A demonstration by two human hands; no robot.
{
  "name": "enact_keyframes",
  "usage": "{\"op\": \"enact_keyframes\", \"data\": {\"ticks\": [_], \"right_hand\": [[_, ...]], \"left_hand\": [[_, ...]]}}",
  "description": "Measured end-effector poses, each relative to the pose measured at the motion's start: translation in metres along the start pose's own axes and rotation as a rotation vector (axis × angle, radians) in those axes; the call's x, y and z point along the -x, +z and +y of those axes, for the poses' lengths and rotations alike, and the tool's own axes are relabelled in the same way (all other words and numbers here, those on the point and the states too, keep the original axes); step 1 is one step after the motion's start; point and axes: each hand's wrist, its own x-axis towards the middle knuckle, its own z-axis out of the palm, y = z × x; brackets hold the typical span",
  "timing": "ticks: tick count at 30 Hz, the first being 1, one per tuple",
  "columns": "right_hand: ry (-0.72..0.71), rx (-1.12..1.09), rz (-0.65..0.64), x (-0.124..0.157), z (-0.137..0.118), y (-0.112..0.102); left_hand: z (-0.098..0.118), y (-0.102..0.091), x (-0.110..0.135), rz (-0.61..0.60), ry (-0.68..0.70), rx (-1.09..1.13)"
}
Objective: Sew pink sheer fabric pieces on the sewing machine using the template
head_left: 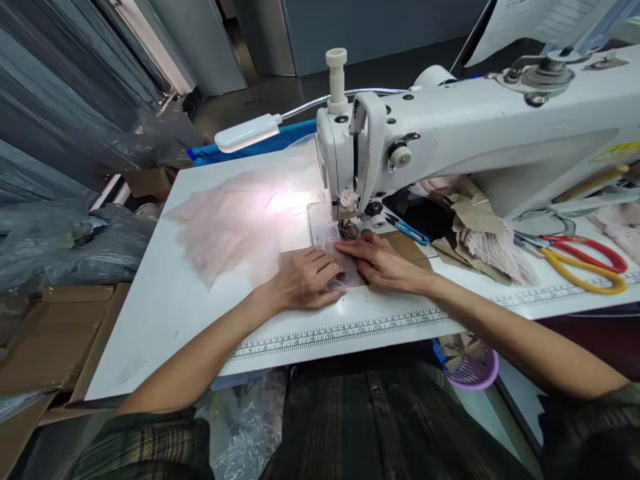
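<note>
My left hand (pixel 306 279) lies flat, fingers stretched out, pressing a small sheer pink fabric piece (pixel 330 248) on the white table (pixel 165 300). My right hand (pixel 381 261) lies beside it, fingers extended toward the presser foot (pixel 349 230) of the white sewing machine (pixel 450 140), holding the same piece down. The two hands touch each other just in front of the needle. A larger sheer pink fabric sheet (pixel 230 223) spreads out to the left, lit by the gooseneck lamp (pixel 247 132).
Red and yellow scissors (pixel 585 260) and a blue thread snip (pixel 406 230) lie right of the needle beside brown paper scraps (pixel 473 217). A ruler strip (pixel 345 331) runs along the front edge. A purple basket (pixel 473 363) hangs below; cardboard (pixel 55 333) and plastic bags at left.
</note>
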Motion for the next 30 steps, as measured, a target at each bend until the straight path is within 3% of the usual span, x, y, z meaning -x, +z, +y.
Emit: {"op": "enact_keyframes", "data": {"ticks": [4,7,11,15,20,30], "right_hand": [[0.105,-0.134,-0.046,-0.01,0.01,-0.022],[0.103,-0.076,-0.037,-0.016,0.019,-0.029],[-0.052,0.141,-0.057,-0.012,0.025,-0.02],[-0.15,0.222,0.012,-0.006,0.025,-0.007],[-0.115,0.151,0.073,-0.005,0.024,-0.003],[-0.097,0.022,0.112,0.002,0.024,-0.008]], "left_hand": [[0.0,0.0,0.003,0.011,-0.062,0.046],[-0.008,0.0,0.008,0.0,-0.053,0.069],[-0.015,-0.003,0.009,-0.012,-0.023,0.118],[0.001,-0.002,0.005,0.08,-0.103,0.172],[0.016,0.002,0.005,0.009,-0.059,0.114],[0.001,0.003,0.01,0.064,-0.011,0.104]]}}
